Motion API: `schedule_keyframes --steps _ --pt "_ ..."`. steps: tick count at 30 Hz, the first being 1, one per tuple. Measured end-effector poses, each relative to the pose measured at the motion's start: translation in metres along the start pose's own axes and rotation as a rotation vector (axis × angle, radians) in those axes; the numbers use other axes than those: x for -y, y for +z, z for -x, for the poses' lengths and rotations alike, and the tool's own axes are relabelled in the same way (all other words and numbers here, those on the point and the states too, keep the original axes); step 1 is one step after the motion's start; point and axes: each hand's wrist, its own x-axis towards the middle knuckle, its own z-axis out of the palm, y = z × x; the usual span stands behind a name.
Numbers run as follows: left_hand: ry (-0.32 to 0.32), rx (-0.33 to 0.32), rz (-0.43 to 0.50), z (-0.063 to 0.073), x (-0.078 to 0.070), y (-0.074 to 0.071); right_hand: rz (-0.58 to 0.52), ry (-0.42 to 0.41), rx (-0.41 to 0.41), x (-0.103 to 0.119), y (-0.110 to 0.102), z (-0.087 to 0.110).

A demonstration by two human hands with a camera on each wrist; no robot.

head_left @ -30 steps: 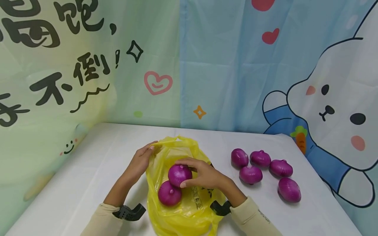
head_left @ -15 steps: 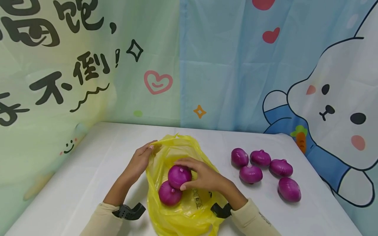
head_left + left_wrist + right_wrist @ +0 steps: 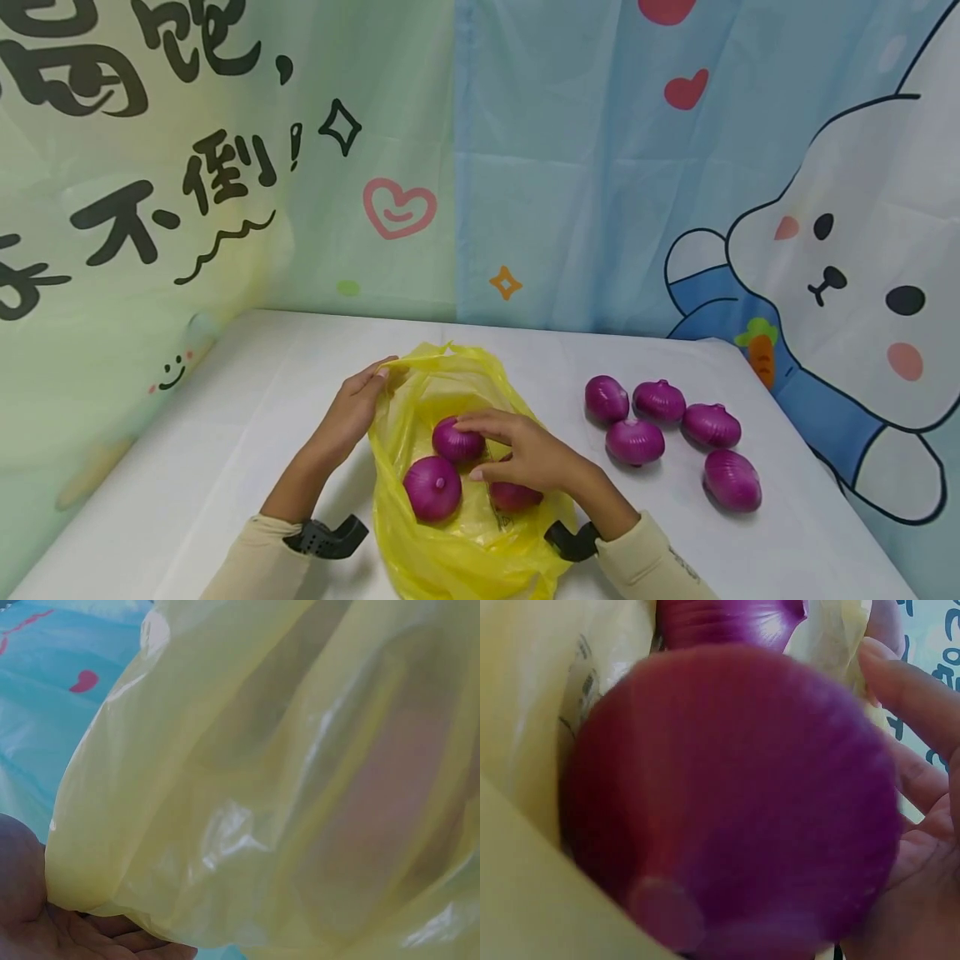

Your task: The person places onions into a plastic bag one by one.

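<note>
A yellow plastic bag (image 3: 480, 546) stands with its mouth open. My left hand (image 3: 354, 417) pinches its left rim; in the left wrist view, the bag (image 3: 187, 795) hides part of that hand (image 3: 90, 937). Three purple onions show inside: one at the front left (image 3: 432, 489), one behind it (image 3: 457, 439), and one partly hidden beneath my right hand (image 3: 515, 497). My right hand (image 3: 517, 450) is over the bag with fingers spread, its fingertips by the rear onion. The right wrist view has a large blurred onion (image 3: 735, 795) close to the camera, beside the right hand's fingers (image 3: 922, 697).
Several purple onions lie loose on the white table to the right of the bag, among them a nearest one (image 3: 732, 481) and a left one (image 3: 607, 399). A printed cloth backdrop (image 3: 555, 167) stands behind the white table (image 3: 247, 400).
My right hand has loosened from the onion it was holding. Three onions now show in the bag where two did, one of them under the right hand. The left hand keeps its place.
</note>
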Motion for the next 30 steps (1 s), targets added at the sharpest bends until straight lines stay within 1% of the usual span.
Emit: schedule_keyframes --steps 5,12,14,16,19,25,28,30 --pt "-0.002 0.001 0.009 0.000 0.000 0.001 -0.005 -0.007 -0.016 -0.002 -0.001 0.005" --pt "-0.005 -0.002 0.012 0.000 -0.002 0.001 -0.103 -0.082 -0.070 -0.002 -0.013 0.017" --pt "-0.003 -0.003 0.006 0.000 -0.002 0.001 -0.119 -0.080 -0.092 -0.001 -0.018 0.022" --pt "-0.002 -0.005 -0.001 0.000 -0.001 0.001 -0.127 -0.056 -0.127 0.002 -0.023 0.028" --pt "0.001 -0.004 -0.008 0.000 0.000 0.000 -0.119 -0.037 -0.194 0.005 -0.030 0.038" --pt "-0.001 -0.006 -0.009 0.000 0.001 0.000 -0.065 -0.066 -0.320 0.001 -0.041 0.054" --pt "-0.009 -0.007 -0.005 0.000 0.001 0.000 -0.020 -0.046 -0.366 -0.003 -0.045 0.061" --pt "-0.015 -0.007 -0.003 0.000 0.001 0.000 0.002 -0.016 -0.394 -0.006 -0.048 0.066"
